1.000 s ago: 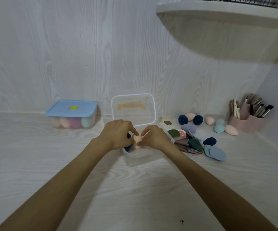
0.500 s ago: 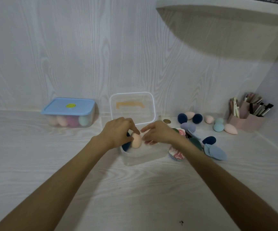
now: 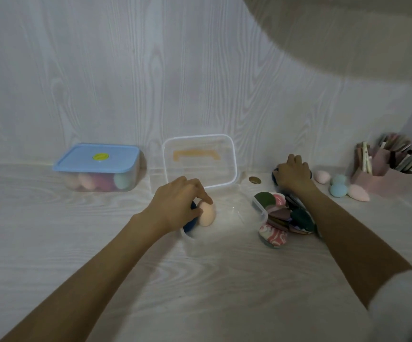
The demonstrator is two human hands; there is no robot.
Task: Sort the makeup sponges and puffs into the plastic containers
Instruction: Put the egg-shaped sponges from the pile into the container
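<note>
Fingers of left hand point(image 3: 175, 202) pinched peach sponge point(image 3: 206, 214) inside open clear container point(image 3: 237, 218), best seated beside dark blue sponge point(image 3: 190, 224); right hand point(image 3: 292, 172) covered dark sponges by wall, grip indiscernible.

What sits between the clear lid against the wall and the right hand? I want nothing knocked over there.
In the head view, only a small brown round object lies between the clear lid and the right hand.
</note>
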